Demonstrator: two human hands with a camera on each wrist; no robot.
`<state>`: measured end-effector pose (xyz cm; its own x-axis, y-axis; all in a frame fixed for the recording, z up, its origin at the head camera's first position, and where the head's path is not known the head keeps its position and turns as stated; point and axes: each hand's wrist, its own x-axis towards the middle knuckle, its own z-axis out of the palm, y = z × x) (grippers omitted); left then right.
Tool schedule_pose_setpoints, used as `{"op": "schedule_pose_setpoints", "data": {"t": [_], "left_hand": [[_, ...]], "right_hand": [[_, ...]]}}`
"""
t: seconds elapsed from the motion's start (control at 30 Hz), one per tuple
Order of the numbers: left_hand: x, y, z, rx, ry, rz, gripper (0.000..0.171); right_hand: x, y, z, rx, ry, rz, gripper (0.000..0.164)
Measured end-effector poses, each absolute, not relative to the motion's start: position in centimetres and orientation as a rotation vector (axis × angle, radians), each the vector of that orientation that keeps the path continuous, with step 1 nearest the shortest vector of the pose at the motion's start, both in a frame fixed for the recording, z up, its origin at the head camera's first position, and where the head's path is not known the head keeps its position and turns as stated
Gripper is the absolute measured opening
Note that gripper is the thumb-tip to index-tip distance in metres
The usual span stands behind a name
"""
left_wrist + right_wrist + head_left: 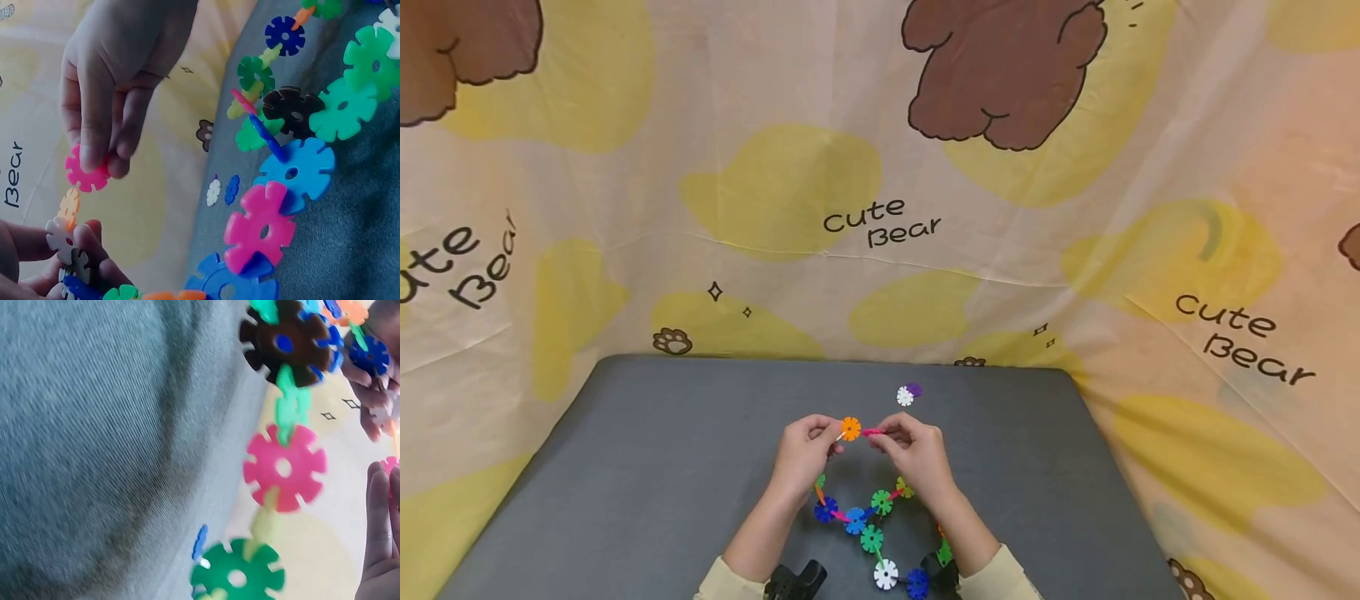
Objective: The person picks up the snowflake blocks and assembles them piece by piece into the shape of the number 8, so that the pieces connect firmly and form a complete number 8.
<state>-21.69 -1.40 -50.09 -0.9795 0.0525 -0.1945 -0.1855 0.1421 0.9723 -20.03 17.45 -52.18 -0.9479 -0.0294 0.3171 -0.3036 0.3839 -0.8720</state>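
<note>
My left hand (pixel 801 454) pinches a white snowflake disc (pixel 60 239) that ends a chain of slotted plastic discs. An orange disc (pixel 851 428) sticks out from the white one. Opposite it, my right hand (pixel 917 454) pinches a pink disc (pixel 85 169) between thumb and fingers. Pink and orange edges lie very close; whether they are slotted together I cannot tell. Below my hands the colourful chain loops, with a blue disc (pixel 855 522), a teal disc (pixel 872 538) and a lower white disc (pixel 886 574) among its links.
Beyond my hands, a loose white disc (pixel 905 396) and a purple disc (pixel 914 389) lie on the grey table (pixel 662 467). A curtain (pixel 760 200) printed with bears hangs behind and at the sides. Dark wrist gear (pixel 797 579) sits by my left sleeve.
</note>
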Motion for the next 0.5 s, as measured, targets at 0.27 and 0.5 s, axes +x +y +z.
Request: {"op": "schedule_pose_setpoints", "data": {"t": [0.27,0.5], "left_hand": [[-21.57,-1.28,-49.85,-0.118,2.209,1.956,0.022],[-21.3,-1.13,-49.38,-0.128,2.262,1.924,0.021]], "right_hand": [[-20.14,16.78,-52.66,0.379,-2.327,1.487,0.009],[-19.88,16.72,-52.56,0.482,-2.245,1.326,0.011]]}}
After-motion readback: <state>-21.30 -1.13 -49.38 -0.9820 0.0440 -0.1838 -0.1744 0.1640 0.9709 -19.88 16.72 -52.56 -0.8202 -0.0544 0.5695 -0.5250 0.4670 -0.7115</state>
